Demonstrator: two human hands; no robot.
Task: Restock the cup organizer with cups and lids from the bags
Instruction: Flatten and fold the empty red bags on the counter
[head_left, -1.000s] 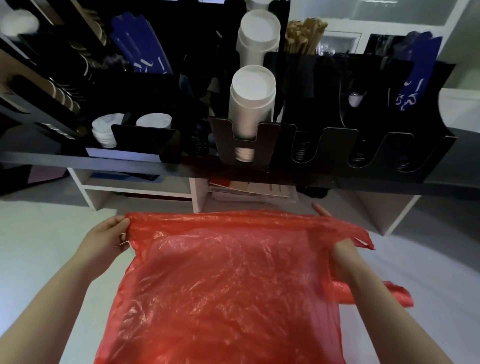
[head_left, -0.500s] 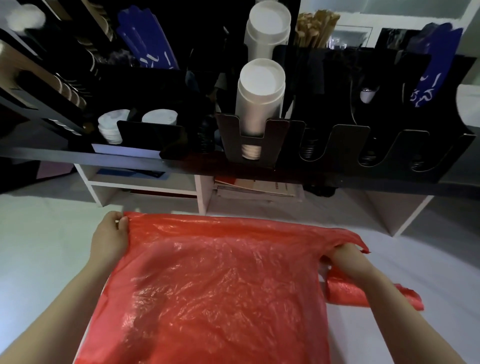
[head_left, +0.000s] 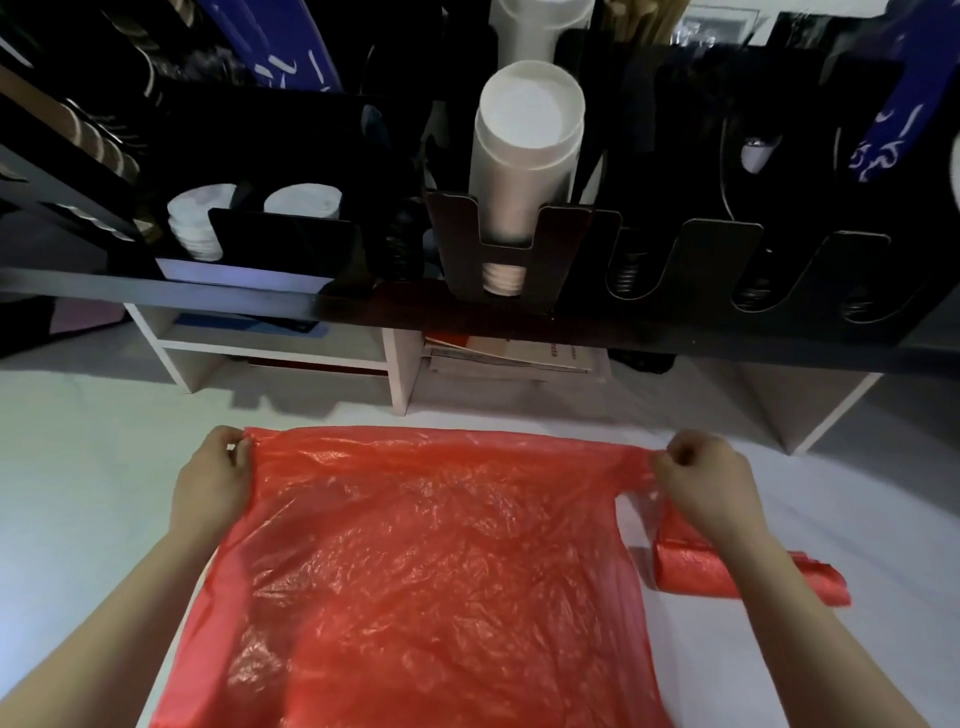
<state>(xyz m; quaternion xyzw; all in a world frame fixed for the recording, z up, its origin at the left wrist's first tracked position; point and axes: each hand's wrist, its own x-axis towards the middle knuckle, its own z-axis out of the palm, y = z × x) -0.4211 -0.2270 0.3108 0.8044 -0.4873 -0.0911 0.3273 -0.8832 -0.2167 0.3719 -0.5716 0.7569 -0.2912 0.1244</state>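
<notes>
Pinching the red bag's top corners, left hand and right hand both fingers-curled tight, bag flat on white bench, stacked cups in organizer behind

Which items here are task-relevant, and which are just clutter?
Job: red plastic bag, pinched at its top edge by left hand and right hand; black cup organizer; white cup stack; white lids.
Lying about: wooden stirrers; stacked papers under the shelf; blue packaging.
</notes>
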